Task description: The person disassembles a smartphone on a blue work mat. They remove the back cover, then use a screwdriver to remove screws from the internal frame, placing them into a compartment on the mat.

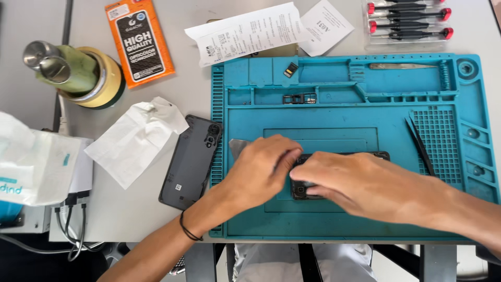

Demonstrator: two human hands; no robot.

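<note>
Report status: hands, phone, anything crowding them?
Left hand and right hand both pressing on phone, grip hidden. Phone flat on blue mat. Tweezers lie clear, right.

Both hands cover most of the dark phone [313,192] at frame centre; the white bag [26,162] is cut off at the left edge, and the paper slips' [250,31] print is too small to tell.

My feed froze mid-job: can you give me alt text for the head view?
Both hands, left hand and right hand, press on a dark phone lying on a teal repair mat. A detached grey back cover lies off the mat's left edge beside a white tissue; black tweezers rest on the mat to the right.
</note>
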